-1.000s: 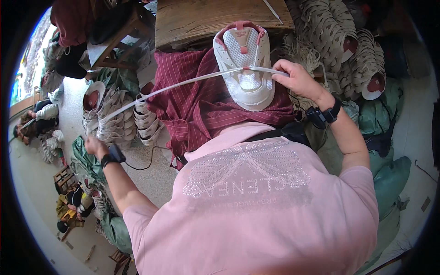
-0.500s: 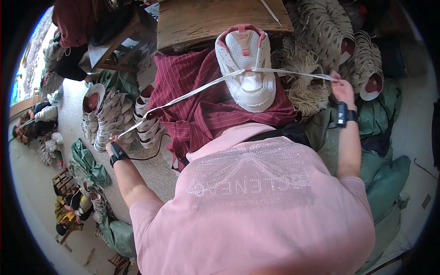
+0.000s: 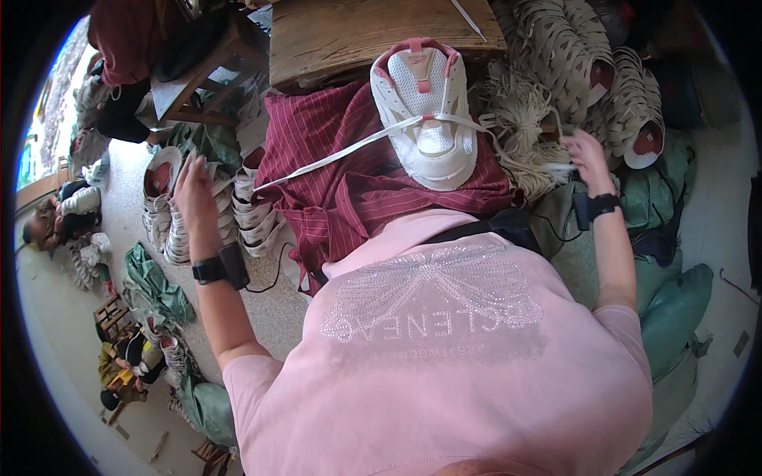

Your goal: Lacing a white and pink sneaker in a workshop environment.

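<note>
A white sneaker (image 3: pixel 435 163) with pink lining lies toe toward me on the dark red striped cloth (image 3: pixel 317 143) over my lap. One flat white shoelace (image 3: pixel 333 161) passes through the lowest part of its tongue opening and runs out to both sides. Its left part lies across the cloth, apart from my left hand (image 3: pixel 195 194), which is raised with fingers stretched and nothing visible in them. On the right side the lace hangs slack and curved. My right hand (image 3: pixel 589 161) is beside it, fingers apart; a strip of lace is close to the fingertips.
A wooden bench (image 3: pixel 381 36) stands just beyond the sneaker, with another lace on it. Bundled white laces (image 3: pixel 520 131) hang right of the sneaker. Stacked shoe uppers (image 3: pixel 627 103) stand at right and left. Green sacks (image 3: pixel 675 317) lie at right. Other people sit at far left.
Both hands have let go of the lace they held stretched. My left hand has risen; the right has dropped slightly. The right part of the lace has gone slack.
</note>
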{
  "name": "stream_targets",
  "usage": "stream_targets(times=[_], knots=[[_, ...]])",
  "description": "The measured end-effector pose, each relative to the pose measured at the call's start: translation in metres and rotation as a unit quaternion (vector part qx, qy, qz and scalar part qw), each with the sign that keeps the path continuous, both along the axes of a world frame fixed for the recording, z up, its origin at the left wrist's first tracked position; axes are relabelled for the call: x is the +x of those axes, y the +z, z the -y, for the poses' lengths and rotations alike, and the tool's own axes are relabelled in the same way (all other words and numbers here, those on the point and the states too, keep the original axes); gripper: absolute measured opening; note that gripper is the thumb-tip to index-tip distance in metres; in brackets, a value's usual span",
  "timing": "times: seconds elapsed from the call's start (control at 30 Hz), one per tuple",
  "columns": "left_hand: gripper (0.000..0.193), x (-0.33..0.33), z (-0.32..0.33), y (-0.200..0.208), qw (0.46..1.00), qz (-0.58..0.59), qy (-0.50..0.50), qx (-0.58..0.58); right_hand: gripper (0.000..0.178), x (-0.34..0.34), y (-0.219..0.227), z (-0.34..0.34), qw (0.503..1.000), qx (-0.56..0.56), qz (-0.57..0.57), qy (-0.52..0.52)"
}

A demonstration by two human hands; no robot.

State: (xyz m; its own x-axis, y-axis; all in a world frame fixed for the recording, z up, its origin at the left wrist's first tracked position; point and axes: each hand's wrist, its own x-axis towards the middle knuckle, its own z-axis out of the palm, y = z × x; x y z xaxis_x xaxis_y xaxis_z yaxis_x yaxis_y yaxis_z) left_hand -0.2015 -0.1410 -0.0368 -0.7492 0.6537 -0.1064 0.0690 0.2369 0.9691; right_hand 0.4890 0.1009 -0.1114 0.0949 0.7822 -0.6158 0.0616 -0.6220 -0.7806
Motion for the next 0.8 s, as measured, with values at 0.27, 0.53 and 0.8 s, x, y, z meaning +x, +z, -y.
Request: stream_targets(times=[0.27, 0.53, 0.8], knots=[[0.014, 0.181, -0.095, 0.014, 0.957, 0.106, -0.263, 0.069, 0.014, -0.220, 0.077, 0.029, 0.923, 0.152, -0.098, 0.339], [0.016, 0.239, -0.098, -0.005, 0.924, 0.070, -0.367, -0.087, 0.011, -0.236, 0.084, 0.037, 0.903, 0.138, -0.020, 0.407], [0.021, 0.241, -0.100, -0.003, 0.922, 0.083, -0.358, -0.123, 0.009, -0.259, 0.107, 0.021, 0.652, 0.383, 0.331, 0.565]])
